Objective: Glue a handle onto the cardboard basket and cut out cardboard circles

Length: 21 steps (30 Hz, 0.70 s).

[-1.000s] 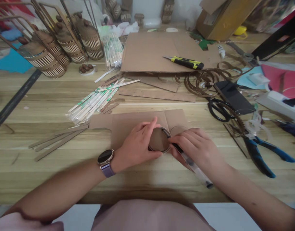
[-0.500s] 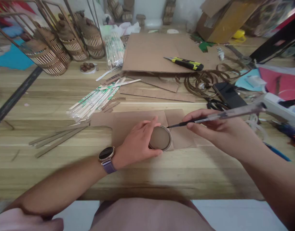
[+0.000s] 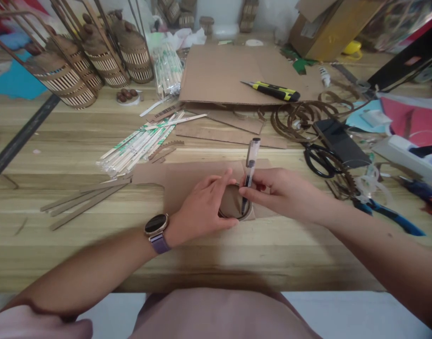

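Observation:
My left hand (image 3: pixel 198 206), a watch on its wrist, rests on a piece of cardboard (image 3: pixel 180 176) on the wooden table. Thumb and fingers curve around the left side of a round cardboard ring (image 3: pixel 250 210), holding it against the sheet. Pinched in my right hand (image 3: pixel 276 190) is a pen (image 3: pixel 252 155) with a clear barrel, standing nearly upright. Its dark tip points down at the ring's lower right inner edge; whether it touches cannot be made out.
Wrapped chopsticks (image 3: pixel 141 143) and thin cardboard strips (image 3: pixel 89 200) lie to the left. A utility knife (image 3: pixel 272 90) rests on a large cardboard sheet (image 3: pixel 223 70) behind. Scissors (image 3: pixel 322 160), a phone (image 3: pixel 339 141) and blue-handled pliers (image 3: pixel 396 219) are at right. Small lantern-like models (image 3: pixel 134 56) stand back left.
My right hand has moved left and turned the pen from nearly level to upright, its tip now inside the ring's outline. My left hand and the ring have stayed in place.

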{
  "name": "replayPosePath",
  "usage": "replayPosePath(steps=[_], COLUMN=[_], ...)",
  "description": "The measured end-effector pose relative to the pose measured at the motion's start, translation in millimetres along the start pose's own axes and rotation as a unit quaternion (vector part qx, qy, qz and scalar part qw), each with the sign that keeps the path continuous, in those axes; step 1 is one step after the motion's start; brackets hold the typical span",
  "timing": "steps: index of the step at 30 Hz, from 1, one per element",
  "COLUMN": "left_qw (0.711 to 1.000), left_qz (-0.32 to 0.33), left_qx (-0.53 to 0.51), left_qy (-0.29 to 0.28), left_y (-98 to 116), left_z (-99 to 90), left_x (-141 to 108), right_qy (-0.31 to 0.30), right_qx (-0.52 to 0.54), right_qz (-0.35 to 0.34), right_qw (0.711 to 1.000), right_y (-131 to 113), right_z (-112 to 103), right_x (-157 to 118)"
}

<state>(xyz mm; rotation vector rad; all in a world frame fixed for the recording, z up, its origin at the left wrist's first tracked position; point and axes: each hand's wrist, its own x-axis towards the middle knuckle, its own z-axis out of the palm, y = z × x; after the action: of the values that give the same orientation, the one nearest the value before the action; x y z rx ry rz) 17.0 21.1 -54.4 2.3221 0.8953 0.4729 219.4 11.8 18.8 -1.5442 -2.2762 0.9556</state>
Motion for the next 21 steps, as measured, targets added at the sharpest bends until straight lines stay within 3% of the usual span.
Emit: replayPosePath(steps=[10, 14, 18, 21], left_qw=[1.0, 1.0, 1.0, 1.0], left_qz=[0.009, 0.004, -0.003, -0.009], left_qx=[-0.002, 0.003, 0.001, -0.001], left_qy=[0.006, 0.003, 0.005, 0.003], left_y=[0, 0, 2, 3], left_z=[-0.7, -1.3, -2.1, -2.9], left_x=[0, 0, 0, 0], right_qy=[-0.038, -0.017, -0.022, -0.058], right_qx=[-0.132, -0.217, -0.189, -0.152], right_qz=[-0.031, -0.017, -0.035, -0.046], right_qw=[0.99, 0.976, 0.981, 0.986], right_y=[3, -1, -7, -9], right_z=[-4, -10, -12, -11], right_x=[11, 16, 17, 16])
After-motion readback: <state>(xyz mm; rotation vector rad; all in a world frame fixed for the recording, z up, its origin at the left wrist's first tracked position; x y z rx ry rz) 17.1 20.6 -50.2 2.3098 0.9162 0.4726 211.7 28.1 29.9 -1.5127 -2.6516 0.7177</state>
